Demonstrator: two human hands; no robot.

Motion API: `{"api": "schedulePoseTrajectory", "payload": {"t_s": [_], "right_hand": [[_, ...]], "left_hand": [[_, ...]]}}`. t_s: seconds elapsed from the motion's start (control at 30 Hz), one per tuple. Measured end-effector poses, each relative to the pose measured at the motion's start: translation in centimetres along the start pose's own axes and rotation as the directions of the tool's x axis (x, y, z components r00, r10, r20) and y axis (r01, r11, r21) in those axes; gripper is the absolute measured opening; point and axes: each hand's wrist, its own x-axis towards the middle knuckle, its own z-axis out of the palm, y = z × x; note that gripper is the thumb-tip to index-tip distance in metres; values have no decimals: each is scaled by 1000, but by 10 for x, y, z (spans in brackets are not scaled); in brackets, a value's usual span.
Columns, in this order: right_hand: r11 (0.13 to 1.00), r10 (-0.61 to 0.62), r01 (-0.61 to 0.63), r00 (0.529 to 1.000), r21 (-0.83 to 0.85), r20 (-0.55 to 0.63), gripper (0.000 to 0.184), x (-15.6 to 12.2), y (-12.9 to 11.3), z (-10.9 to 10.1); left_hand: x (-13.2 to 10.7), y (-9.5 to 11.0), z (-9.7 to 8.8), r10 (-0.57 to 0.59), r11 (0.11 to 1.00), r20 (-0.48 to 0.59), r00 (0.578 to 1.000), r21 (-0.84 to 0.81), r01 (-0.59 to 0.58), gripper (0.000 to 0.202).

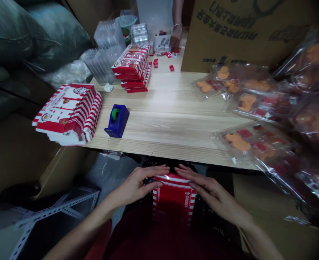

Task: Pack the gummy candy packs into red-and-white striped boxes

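Note:
A red-and-white striped cardboard box (173, 202) stands upright in my lap, below the table's front edge. My left hand (140, 182) grips its upper left corner, fingers along the top edge and thumb on the near face. At the upper right corner my right hand (211, 186) holds the box the same way, its fingertips laid on the top edge. The lower part of the box fades into shadow against my dark red clothing. Nearest on the table (165, 126) is a blue tape dispenser (118, 121) with a green roll.
Left lie stacked flat striped cartons (67, 112); behind are filled striped boxes (134, 68) and clear plastic trays (103, 61). Bagged orange and red pieces (246, 103) cover the right side. A big cardboard box (238, 39) stands behind. Another person's hand (175, 38) touches small red packets.

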Motion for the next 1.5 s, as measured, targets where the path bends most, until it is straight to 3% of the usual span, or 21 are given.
{"api": "schedulePoseTrajectory", "payload": {"t_s": [0.1, 0.23, 0.47, 0.67, 0.77, 0.8, 0.83, 0.87, 0.9, 0.93, 0.97, 1.0, 1.03, 1.1, 1.2, 1.37, 1.5], "right_hand": [[995, -58, 59, 998, -87, 12, 46, -1, -1, 3], [988, -114, 116, 993, -104, 27, 48, 3, 0, 6], [989, -4, 24, 990, 149, -138, 27, 10, 15, 12], [991, 51, -20, 968, 129, -244, 25, 26, 27, 16], [996, 61, -42, 957, 72, -284, 29, 33, 32, 19], [997, 52, -35, 954, 65, -294, 29, 35, 35, 19], [998, 47, -30, 952, 61, -302, 29, 35, 38, 19], [998, 44, -28, 951, 57, -307, 29, 36, 40, 19], [998, 43, -28, 951, 54, -305, 29, 36, 42, 18], [998, 43, -29, 953, 49, -301, 30, 35, 44, 17], [999, 38, -25, 954, 45, -296, 30, 35, 44, 16], [999, 28, -16, 956, 44, -292, 30, 35, 44, 15], [999, 15, -3, 957, 41, -289, 30, 35, 43, 14], [999, -27, 35, 959, 25, -283, 30, 35, 40, 13], [995, -102, 99, 956, -26, -274, 28, 34, 35, 12], [988, -153, 145, 959, -51, -237, 26, 33, 26, 12], [986, -166, 156, 957, -60, -238, 25, 34, 19, 15]], "left_hand": [[-3, -9, 7, 17, 999, -88, 996, -31, -20, 39], [-4, -17, 6, 7, 995, -84, 996, -98, -15, 34], [3, -29, 7, -68, 984, -71, 995, -172, 55, 27], [19, -44, 28, -89, 979, -211, 973, -200, 46, 23], [23, -39, 21, -24, 991, -205, 978, -133, -3, 26], [24, -38, 13, 2, 998, -262, 965, -65, -20, 27], [24, -37, 1, 24, 999, -384, 923, 32, -13, 29], [23, -37, -13, 54, 989, -554, 831, 146, 33, 31], [23, -40, -30, 97, 962, -724, 683, 244, 122, 37], [23, -44, -48, 142, 924, -855, 499, 296, 242, 45], [23, -50, -66, 170, 888, -919, 355, 300, 350, 56], [24, -57, -83, 144, 870, -945, 293, 263, 418, 66], [25, -64, -98, 76, 871, -956, 283, 202, 449, 66], [27, -78, -120, -60, 885, -946, 320, 98, 456, 51], [26, -86, -140, -162, 901, -918, 362, 12, 433, 36], [17, -71, -165, -364, 907, -823, 437, -206, 367, 36], [18, -62, -172, -420, 906, -803, 424, -341, 251, 42]]}}
